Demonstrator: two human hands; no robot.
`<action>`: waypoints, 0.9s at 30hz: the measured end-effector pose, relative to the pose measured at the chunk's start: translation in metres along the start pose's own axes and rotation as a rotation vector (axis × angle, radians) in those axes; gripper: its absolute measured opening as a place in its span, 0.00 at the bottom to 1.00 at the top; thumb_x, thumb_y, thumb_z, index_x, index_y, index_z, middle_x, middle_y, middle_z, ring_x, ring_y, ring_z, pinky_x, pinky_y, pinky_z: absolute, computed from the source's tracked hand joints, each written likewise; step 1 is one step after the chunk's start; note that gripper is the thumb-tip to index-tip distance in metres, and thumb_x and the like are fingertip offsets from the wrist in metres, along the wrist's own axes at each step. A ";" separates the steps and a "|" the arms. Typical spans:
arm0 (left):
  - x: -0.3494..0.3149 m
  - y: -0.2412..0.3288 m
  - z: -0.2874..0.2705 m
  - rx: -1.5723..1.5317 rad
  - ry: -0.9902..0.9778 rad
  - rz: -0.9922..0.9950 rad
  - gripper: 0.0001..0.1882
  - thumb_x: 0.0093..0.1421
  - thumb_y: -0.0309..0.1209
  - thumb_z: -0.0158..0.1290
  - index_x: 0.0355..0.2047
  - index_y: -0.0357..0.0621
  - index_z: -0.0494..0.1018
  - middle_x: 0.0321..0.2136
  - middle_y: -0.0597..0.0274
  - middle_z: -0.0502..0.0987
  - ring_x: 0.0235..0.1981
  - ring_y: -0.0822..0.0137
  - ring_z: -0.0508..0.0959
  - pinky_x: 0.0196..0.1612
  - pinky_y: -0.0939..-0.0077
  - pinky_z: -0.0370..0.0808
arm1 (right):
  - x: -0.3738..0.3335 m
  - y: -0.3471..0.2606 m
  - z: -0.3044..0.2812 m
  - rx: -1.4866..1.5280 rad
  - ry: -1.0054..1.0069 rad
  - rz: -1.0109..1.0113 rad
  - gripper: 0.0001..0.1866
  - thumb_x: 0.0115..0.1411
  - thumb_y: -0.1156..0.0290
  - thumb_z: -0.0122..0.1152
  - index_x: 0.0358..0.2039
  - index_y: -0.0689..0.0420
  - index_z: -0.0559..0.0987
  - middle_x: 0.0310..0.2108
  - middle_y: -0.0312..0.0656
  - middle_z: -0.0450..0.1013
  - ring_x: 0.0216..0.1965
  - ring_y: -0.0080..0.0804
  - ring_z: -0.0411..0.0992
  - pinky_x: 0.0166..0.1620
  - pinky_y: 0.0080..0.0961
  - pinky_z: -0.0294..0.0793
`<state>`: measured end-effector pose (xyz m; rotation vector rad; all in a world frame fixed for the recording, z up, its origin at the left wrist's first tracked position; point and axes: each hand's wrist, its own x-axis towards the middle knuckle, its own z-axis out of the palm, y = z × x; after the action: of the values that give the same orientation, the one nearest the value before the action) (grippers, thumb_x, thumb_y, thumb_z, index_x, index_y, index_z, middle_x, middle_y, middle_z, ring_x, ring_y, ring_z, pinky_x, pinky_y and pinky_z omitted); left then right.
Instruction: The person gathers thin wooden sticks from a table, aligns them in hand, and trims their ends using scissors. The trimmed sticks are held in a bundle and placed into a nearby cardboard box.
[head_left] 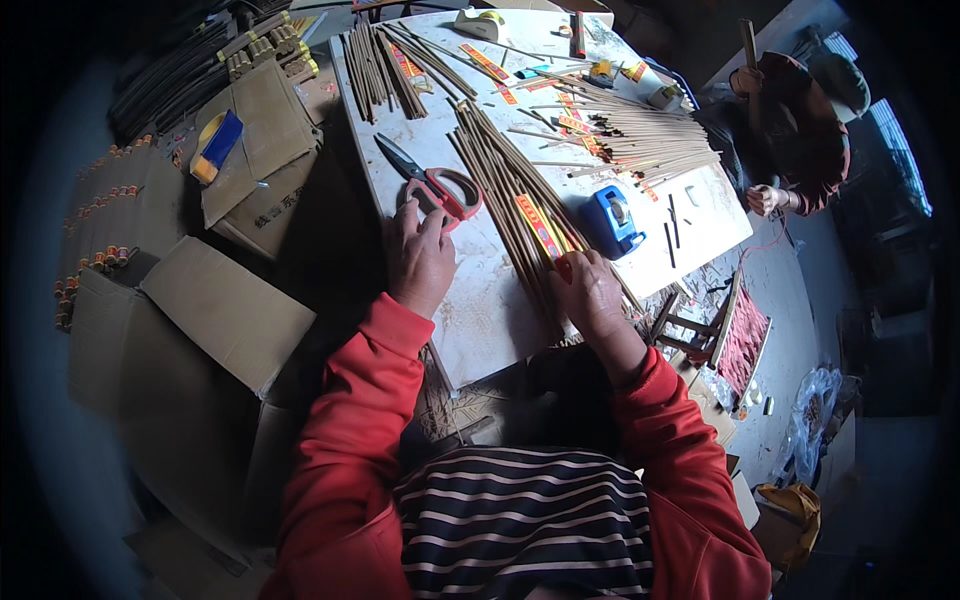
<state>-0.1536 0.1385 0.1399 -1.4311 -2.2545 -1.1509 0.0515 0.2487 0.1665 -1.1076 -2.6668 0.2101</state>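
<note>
A pair of scissors (431, 187) with red handles lies on the white tabletop, its blades toward the far left. My left hand (421, 262) is at the near handle loop, fingers stretched out and fingertips touching or just over it. My right hand (594, 297) pinches the near end of a red and yellow printed paper strip (540, 228). That strip lies along a bundle of thin brown sticks (505, 190) running from the far middle toward the near edge. The right fingertips are partly hidden. Just beyond this hand stands a blue tape dispenser (612, 222).
More brown sticks (655, 135) and printed strips (484, 62) cover the far table. Cardboard boxes (230, 310) stand at left, one bearing a blue and yellow tape dispenser (216, 145). A co-worker (800, 130) is at far right, near a red-seated stool (742, 340).
</note>
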 end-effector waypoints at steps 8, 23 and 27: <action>-0.011 0.029 0.007 -0.274 -0.012 -0.015 0.09 0.49 0.24 0.52 0.33 0.36 0.71 0.39 0.50 0.70 0.42 0.53 0.70 0.46 0.68 0.68 | 0.015 0.001 0.002 0.120 -0.137 0.167 0.17 0.45 0.58 0.60 0.27 0.60 0.74 0.31 0.49 0.71 0.35 0.44 0.71 0.37 0.35 0.70; -0.011 0.026 0.024 -0.480 -0.084 -0.027 0.08 0.49 0.23 0.48 0.32 0.34 0.69 0.32 0.49 0.71 0.36 0.53 0.71 0.41 0.67 0.69 | 0.018 0.009 0.004 0.110 0.007 0.169 0.09 0.50 0.66 0.50 0.24 0.57 0.75 0.24 0.48 0.72 0.26 0.47 0.72 0.31 0.38 0.72; -0.012 0.023 0.027 -0.496 -0.090 -0.077 0.08 0.49 0.22 0.48 0.32 0.34 0.70 0.32 0.49 0.72 0.36 0.53 0.71 0.41 0.67 0.69 | 0.025 0.013 -0.005 0.170 0.106 0.245 0.10 0.53 0.64 0.48 0.25 0.55 0.75 0.23 0.49 0.73 0.27 0.48 0.72 0.32 0.39 0.71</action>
<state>-0.1228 0.1545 0.1259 -1.5968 -2.1922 -1.7995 0.0453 0.2758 0.1727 -1.3458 -2.3678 0.4023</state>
